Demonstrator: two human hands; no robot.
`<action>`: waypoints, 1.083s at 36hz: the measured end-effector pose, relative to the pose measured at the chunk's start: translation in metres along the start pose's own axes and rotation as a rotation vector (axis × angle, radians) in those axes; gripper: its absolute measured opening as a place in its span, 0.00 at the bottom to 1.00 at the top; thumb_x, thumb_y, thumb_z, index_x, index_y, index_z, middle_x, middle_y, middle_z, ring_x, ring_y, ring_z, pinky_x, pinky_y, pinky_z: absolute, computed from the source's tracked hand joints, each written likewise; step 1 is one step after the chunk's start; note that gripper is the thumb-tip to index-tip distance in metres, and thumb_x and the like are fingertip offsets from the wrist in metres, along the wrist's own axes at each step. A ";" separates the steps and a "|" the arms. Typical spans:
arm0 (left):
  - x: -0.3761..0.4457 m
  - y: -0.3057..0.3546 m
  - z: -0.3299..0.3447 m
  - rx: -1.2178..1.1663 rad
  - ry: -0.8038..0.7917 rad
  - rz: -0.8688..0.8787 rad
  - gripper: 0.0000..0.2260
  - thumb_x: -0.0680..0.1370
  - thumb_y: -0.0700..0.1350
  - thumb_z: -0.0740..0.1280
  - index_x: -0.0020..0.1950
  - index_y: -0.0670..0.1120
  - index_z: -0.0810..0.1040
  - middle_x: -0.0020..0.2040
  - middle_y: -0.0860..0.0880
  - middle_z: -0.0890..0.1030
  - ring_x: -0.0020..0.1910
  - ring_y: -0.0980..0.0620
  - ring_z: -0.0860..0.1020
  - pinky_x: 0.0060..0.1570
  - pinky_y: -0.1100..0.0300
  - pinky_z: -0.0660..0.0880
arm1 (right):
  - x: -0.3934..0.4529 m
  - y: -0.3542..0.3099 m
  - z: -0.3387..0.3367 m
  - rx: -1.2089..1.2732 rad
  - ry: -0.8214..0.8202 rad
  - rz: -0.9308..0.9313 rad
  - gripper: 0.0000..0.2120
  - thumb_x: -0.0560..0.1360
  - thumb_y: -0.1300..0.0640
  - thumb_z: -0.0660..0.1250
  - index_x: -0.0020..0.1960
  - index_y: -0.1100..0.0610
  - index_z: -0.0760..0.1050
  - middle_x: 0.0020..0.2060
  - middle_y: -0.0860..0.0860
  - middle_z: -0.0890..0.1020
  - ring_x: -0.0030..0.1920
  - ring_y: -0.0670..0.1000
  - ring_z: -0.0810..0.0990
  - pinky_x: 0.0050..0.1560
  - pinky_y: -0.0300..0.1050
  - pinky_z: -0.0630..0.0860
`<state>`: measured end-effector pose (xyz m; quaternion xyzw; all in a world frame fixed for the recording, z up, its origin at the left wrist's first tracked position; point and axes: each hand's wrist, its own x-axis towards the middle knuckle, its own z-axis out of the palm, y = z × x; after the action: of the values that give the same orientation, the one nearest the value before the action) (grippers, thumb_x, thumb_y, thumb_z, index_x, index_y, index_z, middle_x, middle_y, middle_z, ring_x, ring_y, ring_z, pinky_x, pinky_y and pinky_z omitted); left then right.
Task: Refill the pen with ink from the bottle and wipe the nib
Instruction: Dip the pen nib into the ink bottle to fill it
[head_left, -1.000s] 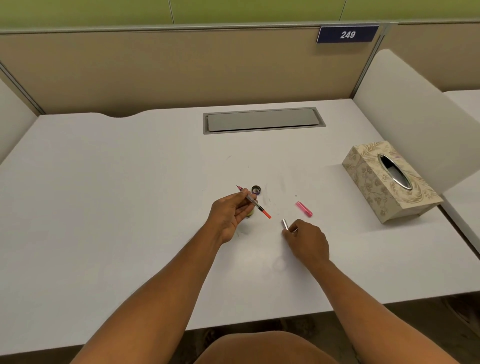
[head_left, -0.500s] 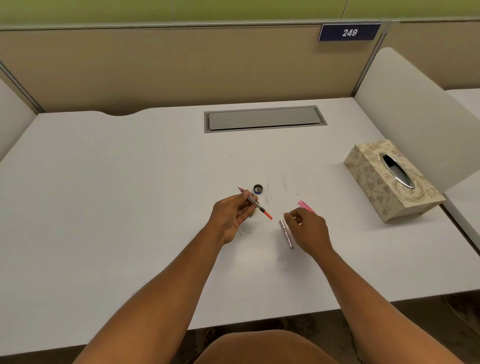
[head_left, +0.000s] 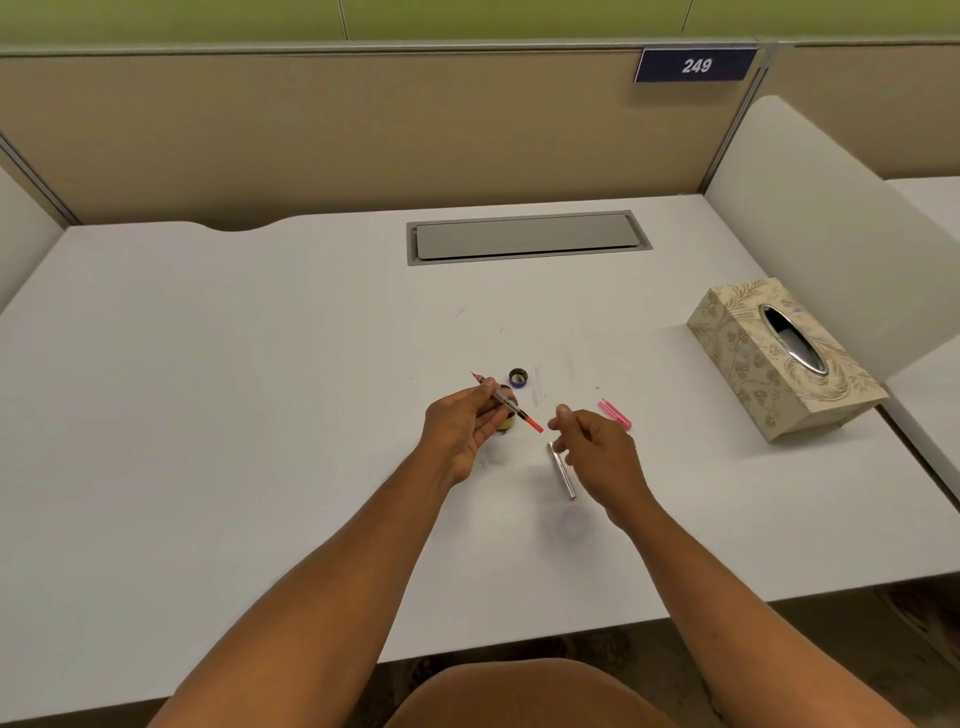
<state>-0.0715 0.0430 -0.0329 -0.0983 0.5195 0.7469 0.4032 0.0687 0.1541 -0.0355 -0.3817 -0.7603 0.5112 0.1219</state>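
Right hand (head_left: 597, 449) lifted off silver barrel (head_left: 562, 470), now on counter (head_left: 260, 415), fingers loosely curled, empty. Left hand (head_left: 462, 423) pinches pen (head_left: 506, 402) mid-shaft over bottle (head_left: 506, 423). Pen light, slim, slippery; grip mid-body.

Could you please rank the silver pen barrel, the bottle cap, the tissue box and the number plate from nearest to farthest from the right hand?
From the right hand:
1. Silver pen barrel, just beside it on the desk.
2. Bottle cap, beyond, leftward.
3. Tissue box, far right.
4. Number plate, up on the partition.
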 end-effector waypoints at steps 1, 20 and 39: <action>0.000 0.001 -0.001 -0.005 0.001 0.001 0.08 0.79 0.41 0.70 0.49 0.37 0.83 0.46 0.41 0.86 0.47 0.46 0.86 0.40 0.62 0.82 | 0.000 0.007 0.000 -0.045 0.026 0.002 0.18 0.81 0.43 0.59 0.47 0.53 0.82 0.36 0.47 0.84 0.40 0.47 0.81 0.47 0.44 0.76; 0.001 0.010 -0.001 0.002 -0.022 -0.014 0.06 0.79 0.41 0.70 0.50 0.37 0.82 0.45 0.41 0.86 0.45 0.47 0.86 0.41 0.62 0.82 | 0.008 0.043 0.014 -0.680 0.011 0.023 0.07 0.75 0.50 0.65 0.48 0.51 0.78 0.42 0.47 0.81 0.42 0.51 0.79 0.41 0.44 0.75; -0.001 0.009 -0.003 -0.005 -0.030 -0.012 0.06 0.79 0.40 0.69 0.49 0.38 0.82 0.45 0.41 0.87 0.43 0.48 0.86 0.40 0.62 0.82 | 0.009 0.047 0.015 -0.662 0.030 0.015 0.10 0.74 0.46 0.66 0.49 0.51 0.77 0.41 0.47 0.80 0.42 0.50 0.78 0.41 0.45 0.76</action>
<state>-0.0781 0.0389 -0.0272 -0.0914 0.5108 0.7473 0.4150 0.0754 0.1593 -0.0854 -0.4136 -0.8805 0.2316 -0.0013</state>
